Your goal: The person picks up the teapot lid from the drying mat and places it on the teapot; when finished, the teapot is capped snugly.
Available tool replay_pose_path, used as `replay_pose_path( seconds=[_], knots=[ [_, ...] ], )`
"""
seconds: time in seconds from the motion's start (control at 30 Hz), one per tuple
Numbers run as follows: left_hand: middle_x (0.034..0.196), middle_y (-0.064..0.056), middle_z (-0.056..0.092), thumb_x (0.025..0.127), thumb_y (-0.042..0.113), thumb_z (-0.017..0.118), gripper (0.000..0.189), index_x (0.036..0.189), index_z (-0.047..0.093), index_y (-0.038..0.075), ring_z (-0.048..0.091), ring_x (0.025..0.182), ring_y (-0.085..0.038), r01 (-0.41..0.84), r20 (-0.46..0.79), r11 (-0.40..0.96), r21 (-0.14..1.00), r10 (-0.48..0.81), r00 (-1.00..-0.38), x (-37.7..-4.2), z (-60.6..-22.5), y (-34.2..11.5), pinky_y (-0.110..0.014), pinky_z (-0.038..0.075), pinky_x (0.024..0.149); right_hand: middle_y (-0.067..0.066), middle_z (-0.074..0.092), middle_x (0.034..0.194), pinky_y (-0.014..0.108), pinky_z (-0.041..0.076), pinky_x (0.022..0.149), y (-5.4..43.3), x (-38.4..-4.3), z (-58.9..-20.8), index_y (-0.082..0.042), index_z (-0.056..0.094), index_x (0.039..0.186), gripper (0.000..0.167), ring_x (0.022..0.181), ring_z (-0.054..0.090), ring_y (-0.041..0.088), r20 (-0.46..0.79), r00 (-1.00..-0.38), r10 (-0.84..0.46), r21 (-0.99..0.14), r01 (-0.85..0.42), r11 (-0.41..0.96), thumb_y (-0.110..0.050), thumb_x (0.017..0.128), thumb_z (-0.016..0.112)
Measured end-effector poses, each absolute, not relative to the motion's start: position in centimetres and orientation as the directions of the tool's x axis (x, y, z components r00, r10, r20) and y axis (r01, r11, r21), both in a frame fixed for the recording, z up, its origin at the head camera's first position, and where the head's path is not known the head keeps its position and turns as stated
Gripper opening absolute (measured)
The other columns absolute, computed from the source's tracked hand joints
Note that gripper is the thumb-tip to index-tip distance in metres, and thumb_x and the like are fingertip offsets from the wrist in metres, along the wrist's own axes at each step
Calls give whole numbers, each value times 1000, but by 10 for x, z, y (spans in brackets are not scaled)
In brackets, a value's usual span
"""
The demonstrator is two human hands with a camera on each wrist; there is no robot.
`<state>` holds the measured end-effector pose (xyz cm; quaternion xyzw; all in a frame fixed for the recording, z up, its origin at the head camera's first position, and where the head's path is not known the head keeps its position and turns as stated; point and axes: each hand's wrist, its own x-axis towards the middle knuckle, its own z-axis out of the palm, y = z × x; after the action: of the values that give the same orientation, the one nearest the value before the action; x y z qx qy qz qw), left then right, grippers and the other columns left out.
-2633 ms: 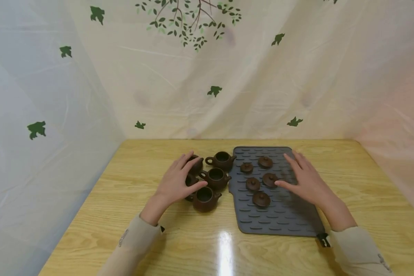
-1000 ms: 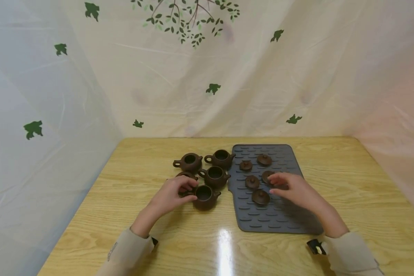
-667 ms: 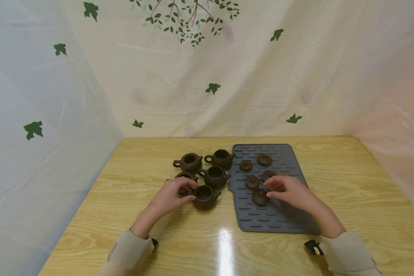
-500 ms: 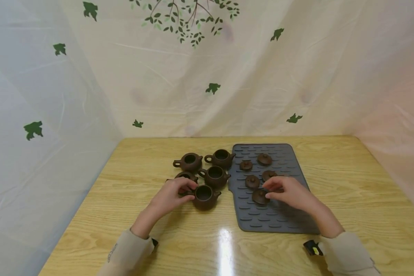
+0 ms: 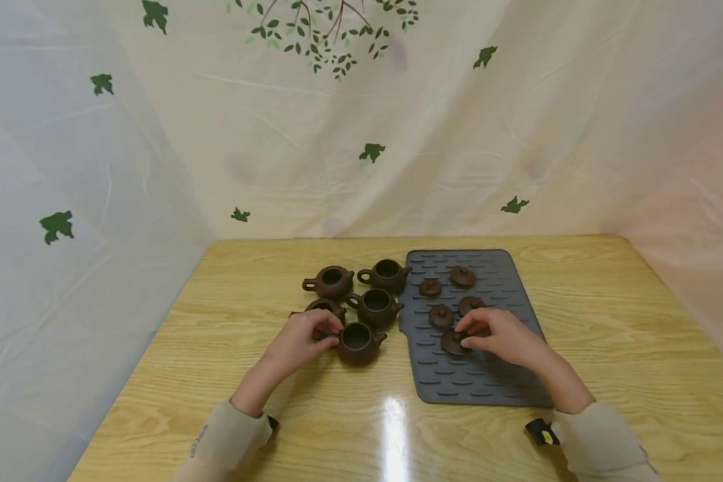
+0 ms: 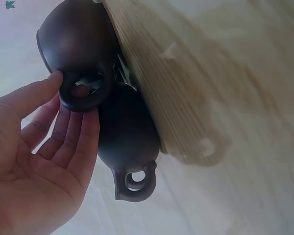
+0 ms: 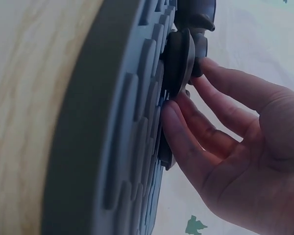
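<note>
At the front of a cluster of lidless dark brown teapots stands the nearest teapot (image 5: 357, 348), upright on the wooden table. My left hand (image 5: 298, 345) is beside it, pinching its ring handle (image 6: 88, 100) between thumb and fingers in the left wrist view. Over on the grey mat, the nearest brown lid (image 5: 450, 344) lies knob up. My right hand (image 5: 506, 337) is over that lid, thumb and fingers closing round its knob (image 7: 200, 51); the fingers partly hide it. In the right wrist view, one finger (image 7: 171, 117) reaches down beside the lid to the mat.
Other open teapots (image 5: 378, 308) stand behind, one partly hidden by the left hand. The ridged grey mat (image 5: 452, 388) bears several more lids (image 5: 462, 276). Pale leaf-printed cloth (image 5: 313, 187) encloses the wooden table (image 5: 337, 428) at the back and sides.
Both hands have come down from above with fingers spread. The left has drawn in to the front teapot's handle; the right has slid left to the nearest lid's knob. Teapots and lids have stayed put.
</note>
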<state>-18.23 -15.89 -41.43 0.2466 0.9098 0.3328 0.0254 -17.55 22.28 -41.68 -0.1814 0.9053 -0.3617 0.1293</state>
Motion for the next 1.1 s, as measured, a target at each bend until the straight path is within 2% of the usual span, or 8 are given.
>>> replay_pose_path(
  seconds=[0.5, 1.1],
  knots=[
    [96, 0, 73, 88, 11, 76, 12, 98, 70, 14, 70, 89, -14, 369, 94, 677, 636, 407, -909, -181, -416, -158, -24, 57, 77, 7, 69, 105, 32, 53, 72, 217, -177, -422, -10, 68, 102, 11, 93, 66, 19, -94, -917, -388, -681, -225, 697, -10, 91, 71],
    [97, 0, 72, 89, 12, 74, 10, 99, 70, 15, 69, 90, -13, 358, 72, 660, 661, 419, -905, -182, -419, -160, -23, 56, 78, 5, 69, 103, 27, 53, 72, 212, -177, -422, -9, 68, 100, 11, 93, 66, 19, -34, -915, -401, -678, -274, 682, -10, 90, 72]
  ],
)
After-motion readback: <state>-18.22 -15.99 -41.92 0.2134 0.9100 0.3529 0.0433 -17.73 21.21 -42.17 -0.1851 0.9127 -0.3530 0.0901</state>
